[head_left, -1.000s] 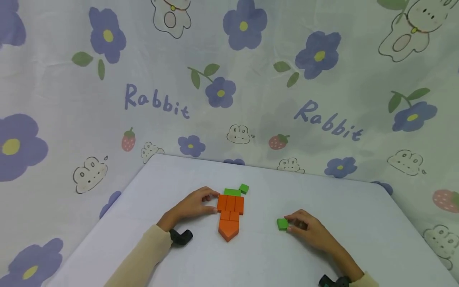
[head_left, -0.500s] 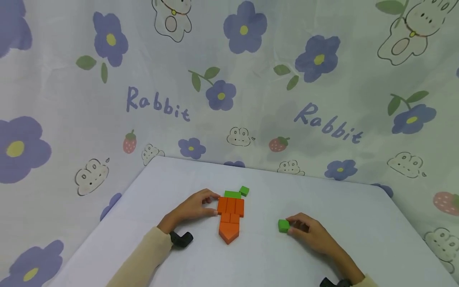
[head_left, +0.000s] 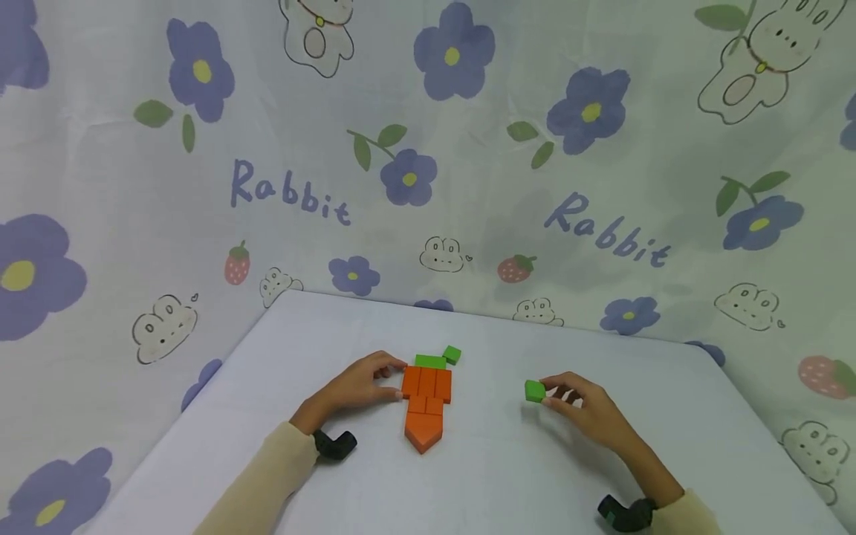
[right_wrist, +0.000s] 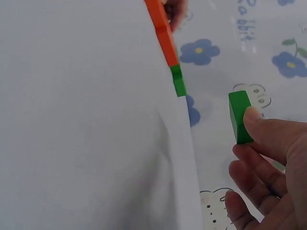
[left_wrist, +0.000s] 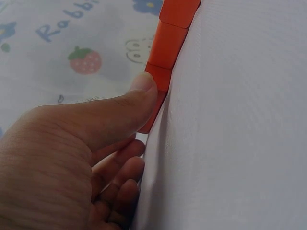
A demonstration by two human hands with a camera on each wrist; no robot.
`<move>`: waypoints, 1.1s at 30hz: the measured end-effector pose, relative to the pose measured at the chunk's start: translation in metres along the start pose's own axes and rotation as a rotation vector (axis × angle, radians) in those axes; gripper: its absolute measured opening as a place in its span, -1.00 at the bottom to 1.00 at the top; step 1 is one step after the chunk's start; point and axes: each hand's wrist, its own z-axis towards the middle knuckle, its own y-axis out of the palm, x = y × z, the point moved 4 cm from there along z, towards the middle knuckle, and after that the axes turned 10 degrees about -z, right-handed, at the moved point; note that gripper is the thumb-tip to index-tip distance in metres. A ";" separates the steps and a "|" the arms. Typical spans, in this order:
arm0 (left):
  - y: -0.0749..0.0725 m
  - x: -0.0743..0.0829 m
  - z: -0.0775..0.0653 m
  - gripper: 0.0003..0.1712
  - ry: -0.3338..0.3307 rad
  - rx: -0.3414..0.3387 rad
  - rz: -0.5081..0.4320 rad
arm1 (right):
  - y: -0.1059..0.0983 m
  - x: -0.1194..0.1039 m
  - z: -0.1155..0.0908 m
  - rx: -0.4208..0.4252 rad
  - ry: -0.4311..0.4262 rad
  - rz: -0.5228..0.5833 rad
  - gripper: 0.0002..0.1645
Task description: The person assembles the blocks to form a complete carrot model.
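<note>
My right hand (head_left: 588, 409) pinches a green block (head_left: 535, 391) between thumb and fingertips. The block is raised, with a shadow on the table under it; in the right wrist view the green block (right_wrist: 240, 117) stands apart from the table surface. Several orange blocks (head_left: 426, 384) lie fitted together, ending in a pointed orange block (head_left: 424, 429) toward me. My left hand (head_left: 364, 383) grips the leftmost orange block at its ends, thumb at the near corner and forefinger at the far one. A green rectangular block (head_left: 431, 362) adjoins the far side, with a small green block (head_left: 452, 354) set askew at its right.
A white table (head_left: 495, 475) carries the blocks. Behind it hangs a cloth (head_left: 461, 119) printed with flowers, rabbits and strawberries. Black wrist devices sit on the left wrist (head_left: 336, 444) and right wrist (head_left: 625, 513).
My right hand has lifted the green block off the table, up and slightly to the right. The left hand and the orange blocks have stayed in place.
</note>
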 end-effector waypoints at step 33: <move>0.002 0.004 -0.008 -0.37 0.019 0.011 0.015 | 0.022 -0.059 0.122 -0.106 -0.008 0.023 -0.63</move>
